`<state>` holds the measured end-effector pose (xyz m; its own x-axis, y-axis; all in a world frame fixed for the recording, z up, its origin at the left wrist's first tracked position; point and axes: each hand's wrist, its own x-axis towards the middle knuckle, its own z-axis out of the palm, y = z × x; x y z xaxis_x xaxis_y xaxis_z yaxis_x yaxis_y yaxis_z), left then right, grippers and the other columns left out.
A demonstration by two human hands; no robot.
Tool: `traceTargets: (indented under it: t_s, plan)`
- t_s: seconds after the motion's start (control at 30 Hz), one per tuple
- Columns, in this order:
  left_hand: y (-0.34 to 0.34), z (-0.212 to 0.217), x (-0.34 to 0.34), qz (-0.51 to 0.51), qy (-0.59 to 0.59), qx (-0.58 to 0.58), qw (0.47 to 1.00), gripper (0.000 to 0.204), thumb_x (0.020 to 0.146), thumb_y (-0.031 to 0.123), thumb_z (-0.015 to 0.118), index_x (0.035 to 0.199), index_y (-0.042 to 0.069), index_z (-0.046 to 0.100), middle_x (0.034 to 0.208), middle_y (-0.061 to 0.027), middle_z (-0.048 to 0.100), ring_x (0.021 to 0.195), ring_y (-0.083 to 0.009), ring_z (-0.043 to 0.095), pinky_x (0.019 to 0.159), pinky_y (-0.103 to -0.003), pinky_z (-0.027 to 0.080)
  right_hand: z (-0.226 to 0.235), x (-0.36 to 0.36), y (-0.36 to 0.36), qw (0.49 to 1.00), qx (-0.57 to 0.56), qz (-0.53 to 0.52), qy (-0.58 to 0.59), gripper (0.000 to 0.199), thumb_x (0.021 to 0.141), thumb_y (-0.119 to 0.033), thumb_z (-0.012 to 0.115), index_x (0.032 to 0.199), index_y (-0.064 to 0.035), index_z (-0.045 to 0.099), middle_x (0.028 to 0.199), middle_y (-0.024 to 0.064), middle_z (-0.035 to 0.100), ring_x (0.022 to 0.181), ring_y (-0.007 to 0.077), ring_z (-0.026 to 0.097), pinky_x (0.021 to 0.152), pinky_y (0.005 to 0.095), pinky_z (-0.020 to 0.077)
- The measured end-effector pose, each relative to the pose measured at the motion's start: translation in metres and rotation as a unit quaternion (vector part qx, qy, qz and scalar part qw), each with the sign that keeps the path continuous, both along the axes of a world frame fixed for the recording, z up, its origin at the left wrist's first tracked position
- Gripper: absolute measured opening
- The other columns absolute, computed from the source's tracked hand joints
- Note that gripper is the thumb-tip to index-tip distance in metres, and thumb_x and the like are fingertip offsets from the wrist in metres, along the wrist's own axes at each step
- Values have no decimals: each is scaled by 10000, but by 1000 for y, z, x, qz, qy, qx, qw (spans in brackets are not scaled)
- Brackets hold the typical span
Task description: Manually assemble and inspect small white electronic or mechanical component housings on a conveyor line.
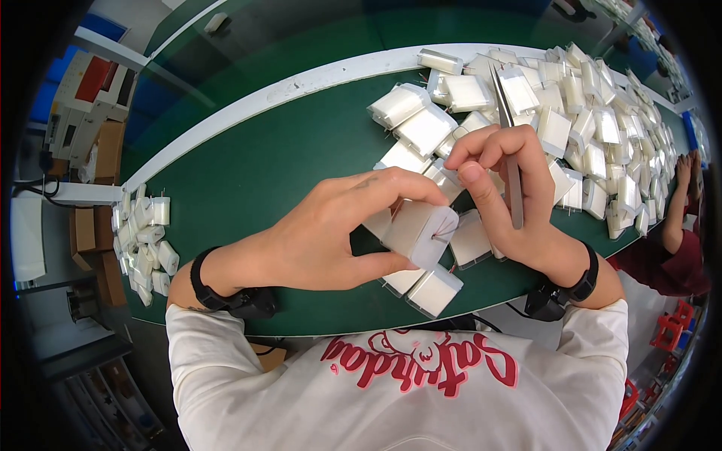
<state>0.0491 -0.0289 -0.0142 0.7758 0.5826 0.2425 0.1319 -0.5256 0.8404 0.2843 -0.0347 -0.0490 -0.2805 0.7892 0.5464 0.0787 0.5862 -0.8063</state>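
- The left hand (331, 229) is curled around a white plug-block (418, 231), with the thumb beneath it and the fingers arched over its top; it holds the block above the near edge of the green table (278, 158), about midway along it.
- The right hand (511, 195) is closed in a pinch: thumb and forefinger meet at the block's upper right corner, and the other fingers clamp a pair of metal tweezers (509, 143), whose points stick out past the hand toward the table's far edge.
- Both wrists carry black bands.
- Several loose white blocks (434, 289) lie just below and beside the held one, at the near edge.
- A large heap of the same white blocks (587, 120) covers the table's far right part, running along the far edge to the right corner.
- A smaller cluster of white blocks (147, 240), some with metal pins showing, sits at the table's left end.
- Another person's arm (674, 203) reaches onto the table at the right end, well apart from the two hands.
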Motion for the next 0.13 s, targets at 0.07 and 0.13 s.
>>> traceTargets:
  t_s: [0.07,0.13]
  plan:
    - [0,0,-1,10,3,-10,1000,588,707,44,826,1232,56,560,1216,-105,629,1006,-248,654,893,-338,510,-1,0,0,1000,20,6,9,195,917,26,624,992,-22,450,958,119,638,791,110,583,704,239,486]
    - [0,0,-2,20,5,-20,1000,581,722,59,826,1237,59,557,1245,-97,622,1014,-254,653,900,-339,508,-1,0,1,999,40,13,19,206,918,22,625,1004,-25,444,980,127,639,806,120,591,722,241,487]
